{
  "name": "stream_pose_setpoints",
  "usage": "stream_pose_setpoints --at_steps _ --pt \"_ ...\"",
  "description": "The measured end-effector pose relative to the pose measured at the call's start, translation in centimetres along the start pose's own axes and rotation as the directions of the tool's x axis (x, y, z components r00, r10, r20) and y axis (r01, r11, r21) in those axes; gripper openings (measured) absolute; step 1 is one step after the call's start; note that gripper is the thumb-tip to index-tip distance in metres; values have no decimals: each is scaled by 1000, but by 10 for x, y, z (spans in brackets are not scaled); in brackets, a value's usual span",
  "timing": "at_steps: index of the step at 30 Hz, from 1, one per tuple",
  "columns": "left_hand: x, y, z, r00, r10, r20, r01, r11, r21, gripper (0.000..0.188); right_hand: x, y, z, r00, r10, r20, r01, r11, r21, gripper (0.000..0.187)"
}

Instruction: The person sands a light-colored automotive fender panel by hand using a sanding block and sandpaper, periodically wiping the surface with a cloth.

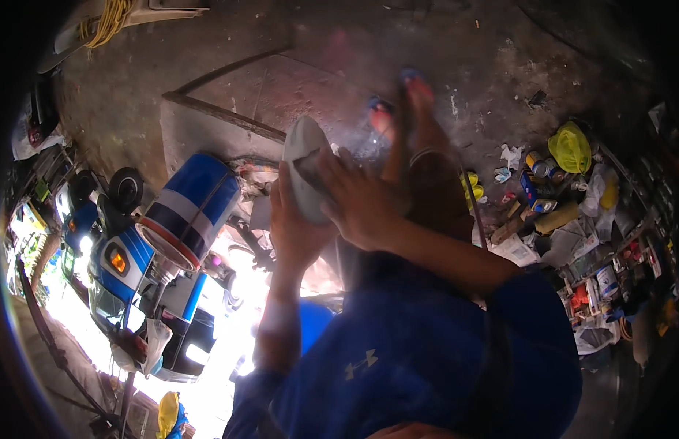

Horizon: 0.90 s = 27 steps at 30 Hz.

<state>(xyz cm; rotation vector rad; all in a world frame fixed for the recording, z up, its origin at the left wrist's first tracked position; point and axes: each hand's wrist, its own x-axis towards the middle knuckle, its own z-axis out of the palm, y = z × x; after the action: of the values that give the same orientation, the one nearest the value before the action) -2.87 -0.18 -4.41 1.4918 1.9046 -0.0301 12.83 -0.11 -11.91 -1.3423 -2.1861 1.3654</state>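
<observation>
My left hand [295, 227] grips a smooth, pale grey rounded part [304, 135] from its left and lower side, the tapered end pointing away from me. What kind of part it is, I cannot tell. Over its right side lies my right hand [361, 201], fingers stretched and slightly blurred. Beneath those fingers a dark grey sheet [306, 170], which looks like sandpaper, is pressed against the part. The fingers and palm hide most of the sheet and the part's right edge.
A blue and white drum [193, 201] stands to the left, beside a vehicle panel with an orange light [118, 260]. Ahead, a wooden frame [222, 115] lies on the floor. Cans, papers and a yellow-green plastic bag [570, 148] clutter the right. Yellow cord [109, 22] hangs far left.
</observation>
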Motion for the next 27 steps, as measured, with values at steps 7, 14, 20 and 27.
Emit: stream_pose_setpoints --at_steps 7,14,20,27 --pt "-3 1 3 999 -46 18 45 999 23 141 6 -3 -9 993 73 89 -90 977 194 70" --pt "-3 -1 2 1000 -12 9 12 1000 1 139 12 -2 -4 997 82 12 -83 982 169 73" --pt "-3 9 1 1000 -17 18 16 1000 16 133 28 -4 2 990 127 -58 -125 991 39 73" --pt "-6 9 0 998 -49 30 49 999 7 131 47 15 9 970 242 -5 -239 959 152 61"
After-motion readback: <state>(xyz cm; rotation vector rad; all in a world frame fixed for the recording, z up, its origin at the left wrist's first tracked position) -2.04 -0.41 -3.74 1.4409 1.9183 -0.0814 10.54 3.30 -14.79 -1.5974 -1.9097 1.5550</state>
